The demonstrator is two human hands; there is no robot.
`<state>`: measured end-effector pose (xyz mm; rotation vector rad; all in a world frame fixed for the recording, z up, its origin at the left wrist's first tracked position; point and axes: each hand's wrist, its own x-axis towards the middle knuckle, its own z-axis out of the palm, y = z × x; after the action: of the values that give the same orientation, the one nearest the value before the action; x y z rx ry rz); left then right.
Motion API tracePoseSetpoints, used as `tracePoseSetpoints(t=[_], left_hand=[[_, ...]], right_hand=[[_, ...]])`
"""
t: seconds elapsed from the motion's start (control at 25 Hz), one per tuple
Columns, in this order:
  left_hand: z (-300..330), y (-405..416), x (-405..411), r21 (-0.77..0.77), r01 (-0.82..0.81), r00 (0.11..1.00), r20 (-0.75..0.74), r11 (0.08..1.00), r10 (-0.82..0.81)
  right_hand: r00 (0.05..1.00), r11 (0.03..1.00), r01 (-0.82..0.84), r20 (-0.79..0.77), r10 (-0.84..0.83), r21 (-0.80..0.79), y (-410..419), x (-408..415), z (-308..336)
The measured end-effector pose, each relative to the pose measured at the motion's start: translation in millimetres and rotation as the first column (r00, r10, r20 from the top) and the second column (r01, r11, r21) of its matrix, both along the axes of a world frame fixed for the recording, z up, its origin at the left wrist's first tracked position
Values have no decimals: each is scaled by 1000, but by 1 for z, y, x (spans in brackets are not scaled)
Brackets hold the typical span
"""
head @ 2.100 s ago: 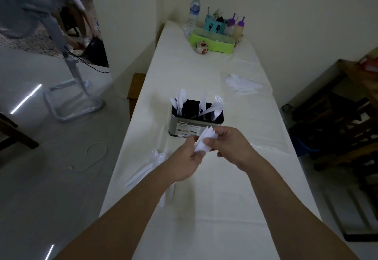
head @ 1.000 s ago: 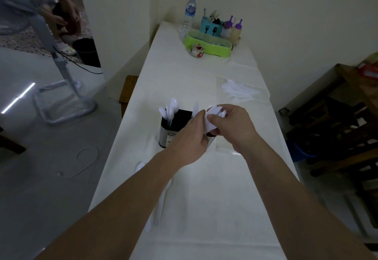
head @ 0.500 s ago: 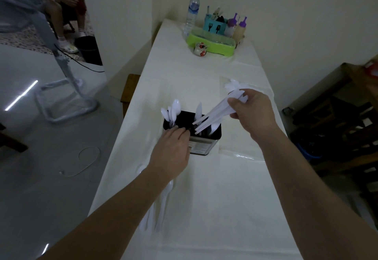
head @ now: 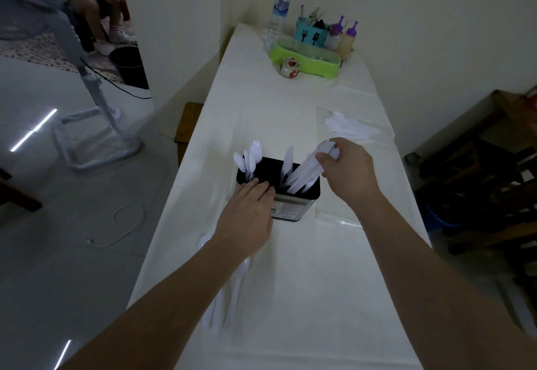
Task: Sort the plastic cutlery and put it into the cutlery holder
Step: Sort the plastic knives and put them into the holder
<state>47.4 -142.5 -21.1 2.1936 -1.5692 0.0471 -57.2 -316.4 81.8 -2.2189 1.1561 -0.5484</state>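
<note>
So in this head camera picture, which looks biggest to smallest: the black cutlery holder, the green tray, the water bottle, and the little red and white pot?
1. black cutlery holder, though it stands nearest the camera
2. green tray
3. water bottle
4. little red and white pot

The last three stand together at the far end, so their order is fair.

My fingers (head: 322,160) pinch smooth white plastic cutlery (head: 302,173); the holder (head: 293,208) looks shiny metal, the surface (head: 305,297) matt cloth.

1. Far end of the bench (head: 290,297): a water bottle (head: 279,12), a green tray (head: 305,57) and two purple-capped squeeze bottles (head: 341,36).
2. Little red-and-white pot (head: 289,67) sits just in front of the tray.
3. Fan stand (head: 96,125) on the floor, left side.
</note>
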Motion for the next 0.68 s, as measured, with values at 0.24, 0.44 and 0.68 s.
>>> tracePoseSetpoints(t=[0.24,0.44,0.68], left_hand=[[0,5,1,18,19,999,36,1000,-19],[1,7,3,55,37,999,0,998,-37],[12,14,11,44,100,993,-71,994,-97]], right_hand=[[957,989,-109,-279,77,-100,11,25,-25],[899,924,-194,-437,33,-329,16,23,-39],[941,927,-141,-339,15,-348,27,16,-31]])
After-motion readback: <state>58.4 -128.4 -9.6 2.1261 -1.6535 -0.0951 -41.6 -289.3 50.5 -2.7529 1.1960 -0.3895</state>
